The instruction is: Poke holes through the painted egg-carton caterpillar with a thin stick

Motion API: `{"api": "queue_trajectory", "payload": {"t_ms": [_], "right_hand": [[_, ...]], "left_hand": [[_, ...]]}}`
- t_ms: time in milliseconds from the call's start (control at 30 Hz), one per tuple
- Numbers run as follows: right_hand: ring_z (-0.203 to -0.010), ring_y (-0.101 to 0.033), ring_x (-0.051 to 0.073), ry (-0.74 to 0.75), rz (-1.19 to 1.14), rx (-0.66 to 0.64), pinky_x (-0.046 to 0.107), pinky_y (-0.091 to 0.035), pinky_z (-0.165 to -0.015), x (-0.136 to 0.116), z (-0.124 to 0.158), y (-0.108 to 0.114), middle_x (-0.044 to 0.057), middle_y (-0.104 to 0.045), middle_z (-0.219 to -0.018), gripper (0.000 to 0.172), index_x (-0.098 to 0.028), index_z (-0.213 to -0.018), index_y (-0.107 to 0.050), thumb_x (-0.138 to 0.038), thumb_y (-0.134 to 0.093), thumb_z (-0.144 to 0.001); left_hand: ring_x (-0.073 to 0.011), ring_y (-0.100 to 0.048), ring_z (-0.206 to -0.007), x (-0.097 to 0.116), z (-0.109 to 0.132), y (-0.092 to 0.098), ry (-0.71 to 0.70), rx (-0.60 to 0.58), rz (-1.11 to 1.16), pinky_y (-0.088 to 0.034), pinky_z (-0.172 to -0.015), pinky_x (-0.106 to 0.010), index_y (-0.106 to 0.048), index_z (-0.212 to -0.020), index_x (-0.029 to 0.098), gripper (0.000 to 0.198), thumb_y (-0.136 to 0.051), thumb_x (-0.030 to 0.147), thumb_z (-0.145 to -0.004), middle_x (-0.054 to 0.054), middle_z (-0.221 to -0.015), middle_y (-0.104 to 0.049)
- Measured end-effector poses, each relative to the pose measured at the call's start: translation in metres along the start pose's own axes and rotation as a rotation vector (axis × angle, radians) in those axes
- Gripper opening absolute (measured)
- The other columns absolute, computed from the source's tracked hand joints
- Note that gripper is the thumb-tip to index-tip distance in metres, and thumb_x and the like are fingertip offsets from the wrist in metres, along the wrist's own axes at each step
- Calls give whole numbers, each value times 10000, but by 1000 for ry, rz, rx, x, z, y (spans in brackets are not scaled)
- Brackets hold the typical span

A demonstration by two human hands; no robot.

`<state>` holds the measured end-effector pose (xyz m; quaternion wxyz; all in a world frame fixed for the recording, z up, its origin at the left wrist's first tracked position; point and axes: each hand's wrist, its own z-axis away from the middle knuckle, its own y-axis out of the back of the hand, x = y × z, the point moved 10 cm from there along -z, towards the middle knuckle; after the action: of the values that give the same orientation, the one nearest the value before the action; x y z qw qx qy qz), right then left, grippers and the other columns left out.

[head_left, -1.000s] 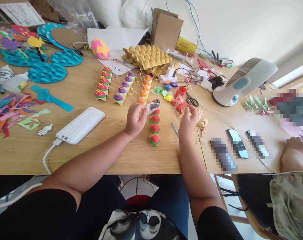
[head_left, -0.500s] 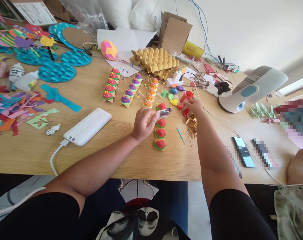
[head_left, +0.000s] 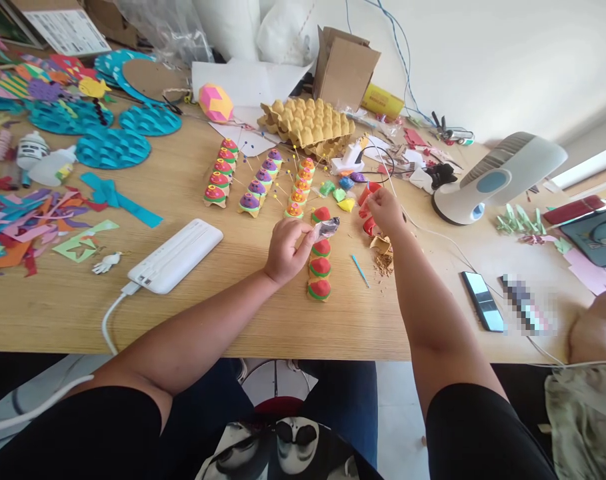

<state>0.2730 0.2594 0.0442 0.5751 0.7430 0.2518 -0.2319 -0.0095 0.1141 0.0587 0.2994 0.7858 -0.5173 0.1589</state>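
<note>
My left hand (head_left: 290, 250) pinches a small clear packet (head_left: 327, 229) with something black in it, above a strip of red-and-green domed pieces (head_left: 320, 268). My right hand (head_left: 384, 210) is closed at the red cup (head_left: 367, 193) and red packet; what its fingers grip is partly hidden. Behind my left hand stand three decorated strips: red (head_left: 221, 179), purple (head_left: 259, 183) and orange (head_left: 301, 188). A thin blue stick (head_left: 361, 271) lies between my forearms. Green, yellow and blue clay packets (head_left: 339, 194) sit left of the cup.
A white power bank (head_left: 177, 257) with a cable lies left. Paper scraps (head_left: 23, 227) and blue discs (head_left: 113, 147) cover the far left. Egg trays (head_left: 307, 123) are at the back. A white fan (head_left: 497, 177) and a phone (head_left: 483, 301) stand right, near another person's arm (head_left: 597, 327).
My right hand has shifted slightly at the red cup, with its fingers now over the cup's side. My left hand still holds the packet in nearly the same place.
</note>
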Motion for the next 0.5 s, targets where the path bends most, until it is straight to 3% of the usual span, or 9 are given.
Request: {"api": "queue_trajectory", "payload": {"t_ms": [167, 267, 367, 433, 500], "right_hand": [[-688, -553, 161, -60, -5, 57, 300, -439, -709, -16, -6, -2, -9, -601, -727, 79, -213, -873, -570, -274, -545, -917], [-764, -603, 189, -141, 40, 159, 329, -466, -781, -17, -16, 6, 16, -621, -781, 215, -196, -1024, -641, -347, -497, -974], [-966, -637, 242, -186, 47, 235, 388, -477, -911, -19, -19, 9, 76, -662, -954, 359, -181, -1240, -618, -395, -441, -1012], [-1125, -608, 268, -144, 41, 278, 434, -458, -1011, -28, -10, 9, 120, -655, -1120, 413, -176, -1322, -578, -416, -444, -1013], [-1169, -594, 260, -31, 5, 294, 440, -451, -1053, -48, 13, 6, 141, -625, -1219, 387, -187, -1282, -611, -413, -448, -1014]], "left_hand": [[-210, -611, -893, 0, 0, 1, 1, 13, 4, -484, -879, -381, -576, -901, 228, 168, -495, 308, -1024, -48, -870, -665], [-214, -614, -907, -3, 0, 1, 12, 11, 1, -490, -888, -388, -574, -899, 229, 169, -493, 311, -1023, -52, -873, -666], [-216, -622, -919, -7, 0, 1, 46, 7, -20, -495, -898, -397, -574, -897, 230, 197, -476, 340, -1027, -59, -884, -669], [-217, -623, -925, -8, 0, 1, 57, 13, -22, -496, -896, -398, -579, -902, 229, 202, -471, 344, -1029, -61, -888, -670], [-216, -620, -913, -6, 0, 2, 46, 26, -15, -494, -884, -396, -582, -903, 227, 193, -480, 333, -1028, -58, -878, -668]]}}
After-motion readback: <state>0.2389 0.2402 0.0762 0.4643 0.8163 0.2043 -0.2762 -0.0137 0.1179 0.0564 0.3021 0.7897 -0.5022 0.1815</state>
